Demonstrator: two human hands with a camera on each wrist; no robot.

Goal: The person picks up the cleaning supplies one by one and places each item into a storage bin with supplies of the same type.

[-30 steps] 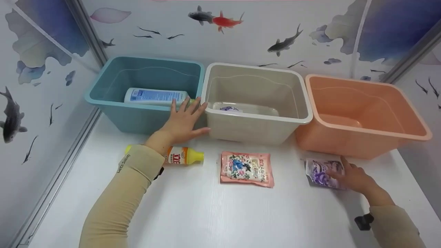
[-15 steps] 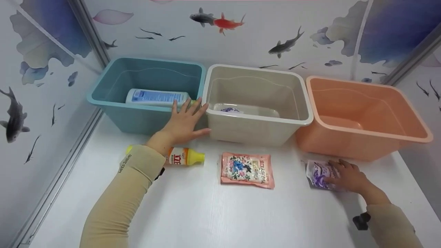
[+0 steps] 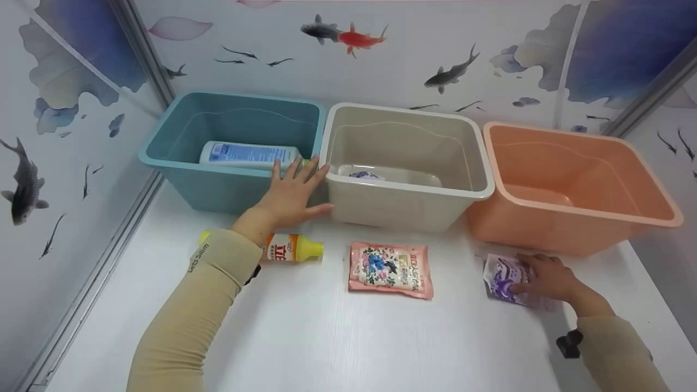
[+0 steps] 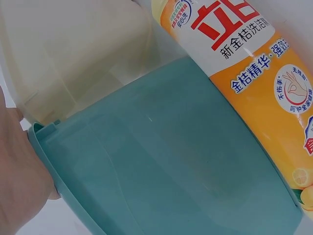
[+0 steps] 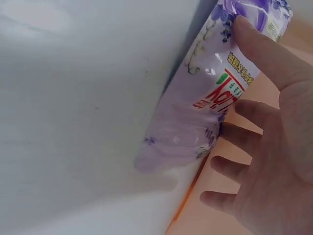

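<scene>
My left hand (image 3: 288, 196) rests with spread fingers on the front rim of the blue bin (image 3: 234, 173), near its corner with the beige bin. Under my left forearm lies a yellow-capped dish soap bottle (image 3: 283, 247), its orange label large in the left wrist view. At the right, my right hand (image 3: 550, 280) grips a purple detergent pouch (image 3: 503, 277). In the right wrist view the thumb lies on the pouch's printed face and the fingertips meet its opposite edge. A pink floral packet (image 3: 389, 269) lies flat between the two hands.
A white bottle (image 3: 250, 154) lies inside the blue bin. The beige bin (image 3: 408, 190) stands in the middle with a small purple item (image 3: 365, 175) in it. The orange bin (image 3: 577, 209) is just behind my right hand. Printed walls enclose the white table.
My right hand has shifted slightly left over the purple pouch, its fingers moving from the right edge onto the pouch. The pouch has turned a little. My left hand stays on the rim.
</scene>
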